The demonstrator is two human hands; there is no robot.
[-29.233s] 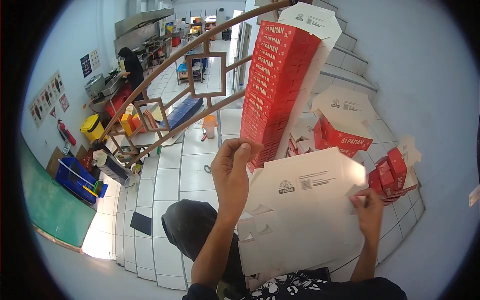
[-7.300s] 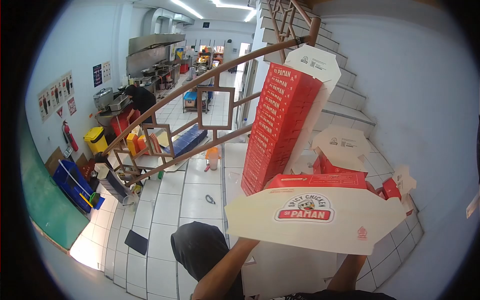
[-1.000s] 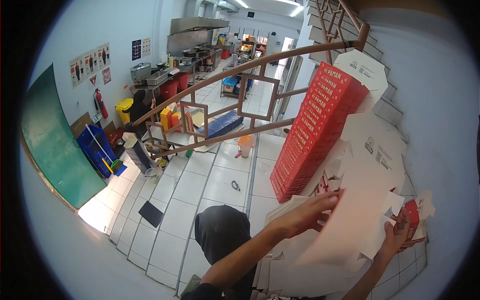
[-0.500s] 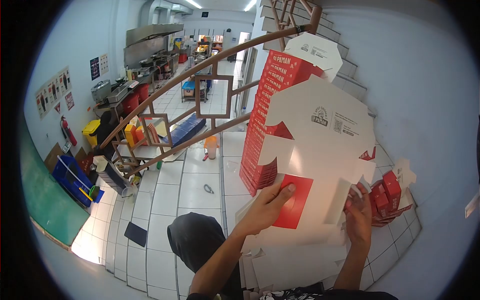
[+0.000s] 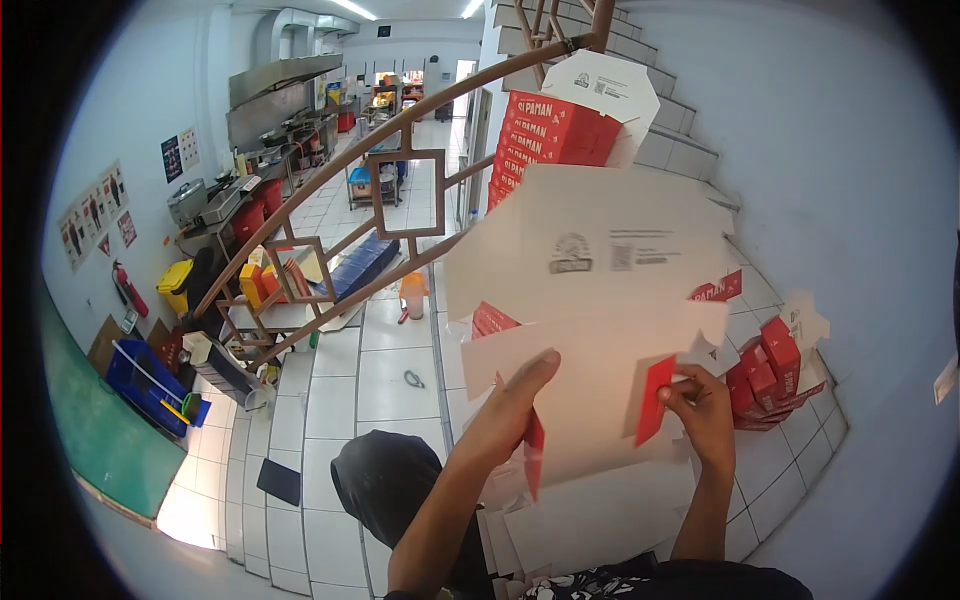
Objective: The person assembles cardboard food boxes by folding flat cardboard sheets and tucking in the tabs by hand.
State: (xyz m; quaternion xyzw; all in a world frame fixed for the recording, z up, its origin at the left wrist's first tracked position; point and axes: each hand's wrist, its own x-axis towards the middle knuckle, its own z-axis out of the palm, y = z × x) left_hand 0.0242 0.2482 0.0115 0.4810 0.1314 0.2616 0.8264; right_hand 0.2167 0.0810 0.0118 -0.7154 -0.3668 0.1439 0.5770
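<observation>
Holding a pale box blank (image 5: 590, 345) in 2 bare hands, the person had it out in front, above some loose card sheets (image 5: 600, 520) and just right of a dark-clothed knee (image 5: 385, 475). The left hand (image 5: 505, 415) was clasping its left side, thumb laid over the card, with a red flap (image 5: 536, 450) angled down beside the fingers. The right hand (image 5: 700, 405) had a firm grip on the right-hand flap (image 5: 653, 400), pinched between thumb and fingers and lifted off the pale face. A dark logo and small print showed toward the blank's far edge. Beyond rose a stack of red boxes (image 5: 545, 145), its lower part hidden from me. Several red cartons (image 5: 770, 375) sat near the right edge of the tiled floor (image 5: 390, 395), close to the wall (image 5: 850, 220). Farther left, near the railing (image 5: 410, 236), stood an orange and clear container (image 5: 414, 297).
</observation>
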